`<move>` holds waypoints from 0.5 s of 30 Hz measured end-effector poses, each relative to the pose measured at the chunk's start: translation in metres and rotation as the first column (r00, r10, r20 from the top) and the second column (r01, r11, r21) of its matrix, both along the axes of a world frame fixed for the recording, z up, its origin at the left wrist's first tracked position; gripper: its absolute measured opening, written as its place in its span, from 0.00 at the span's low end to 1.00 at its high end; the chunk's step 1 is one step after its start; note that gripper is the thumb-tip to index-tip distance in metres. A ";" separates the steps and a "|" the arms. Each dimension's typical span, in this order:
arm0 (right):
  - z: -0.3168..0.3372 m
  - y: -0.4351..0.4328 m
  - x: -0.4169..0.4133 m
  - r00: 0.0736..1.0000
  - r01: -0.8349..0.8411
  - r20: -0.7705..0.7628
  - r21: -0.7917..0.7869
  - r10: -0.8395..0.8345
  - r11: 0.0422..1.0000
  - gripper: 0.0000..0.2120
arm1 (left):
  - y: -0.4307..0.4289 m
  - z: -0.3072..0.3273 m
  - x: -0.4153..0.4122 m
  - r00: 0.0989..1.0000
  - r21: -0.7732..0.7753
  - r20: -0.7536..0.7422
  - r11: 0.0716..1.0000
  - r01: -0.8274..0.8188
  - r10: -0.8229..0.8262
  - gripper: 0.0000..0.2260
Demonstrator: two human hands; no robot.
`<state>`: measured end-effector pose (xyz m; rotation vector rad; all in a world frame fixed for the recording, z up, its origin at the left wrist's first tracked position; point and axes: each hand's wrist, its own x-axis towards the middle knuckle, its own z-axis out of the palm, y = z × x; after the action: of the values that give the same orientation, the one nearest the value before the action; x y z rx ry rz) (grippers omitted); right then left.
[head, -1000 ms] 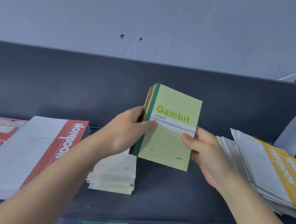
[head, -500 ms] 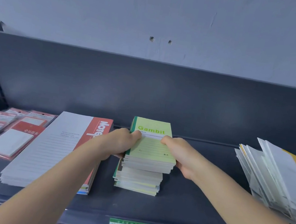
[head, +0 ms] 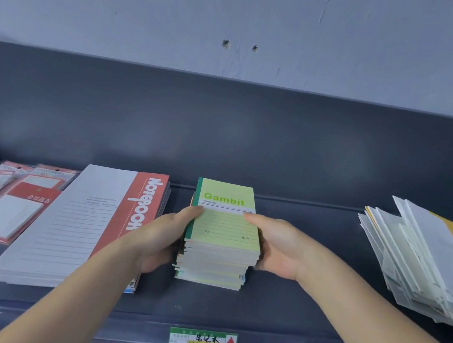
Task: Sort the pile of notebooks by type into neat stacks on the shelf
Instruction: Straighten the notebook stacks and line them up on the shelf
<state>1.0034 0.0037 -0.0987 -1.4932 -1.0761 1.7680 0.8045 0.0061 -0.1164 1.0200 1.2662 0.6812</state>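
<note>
Gripping the Gambit stack (head: 216,261) from both sides, the left hand (head: 162,238) and right hand (head: 277,246) clasp its upper notebooks. Left hand: thumb laid on the left edge of the top cover, fingers curled down the spine side. Right hand: thumb on the cover's right edge, fingers wrapped round the right side and mostly hidden behind it.

The stack stands on the shelf (head: 286,312) near its middle. Its upper part sits slightly askew on the lower part, so the edges are not flush. The top cover is pale green with a dark green spine band and the word "Gambit".

Just left of the stack, partly under the left forearm, lies a stack of tall pads (head: 79,223) with a red band reading "NOTEBOOK". Farther left lie red-and-white packets (head: 8,206) in clear wrap. Well apart at the right, a slumped pile (head: 425,265) of white and yellow notebooks lies fanned out.

A dark back panel (head: 225,130) rises behind the shelf, with a pale wall (head: 243,12) bearing two small holes above it. On the shelf's front rail, below the stack, sits a green-and-yellow tag (head: 202,342) with a red arrow.
</note>
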 end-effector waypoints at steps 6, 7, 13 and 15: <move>0.007 -0.006 -0.019 0.990 0.002 -0.137 -0.051 -0.009 0.999 0.15 | -0.001 0.006 0.002 0.995 -0.030 0.098 0.999 0.020 -0.017 0.13; 0.007 -0.006 -0.020 0.988 0.006 -0.151 -0.056 -0.014 0.998 0.15 | -0.002 0.007 0.002 0.994 -0.033 0.107 0.999 0.021 -0.018 0.12; 0.005 -0.006 -0.019 0.981 0.007 -0.194 -0.062 -0.019 0.998 0.16 | -0.002 0.012 0.001 0.994 -0.033 0.105 0.999 0.034 -0.031 0.10; 0.004 -0.006 -0.019 0.978 0.016 -0.205 -0.066 -0.029 0.998 0.16 | -0.002 0.013 0.001 0.995 -0.034 0.094 0.998 0.048 -0.044 0.11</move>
<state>0.9843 -0.0022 -0.0946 -1.3187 -0.9024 1.9091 0.8052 0.0042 -0.1034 0.9739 1.1664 0.6608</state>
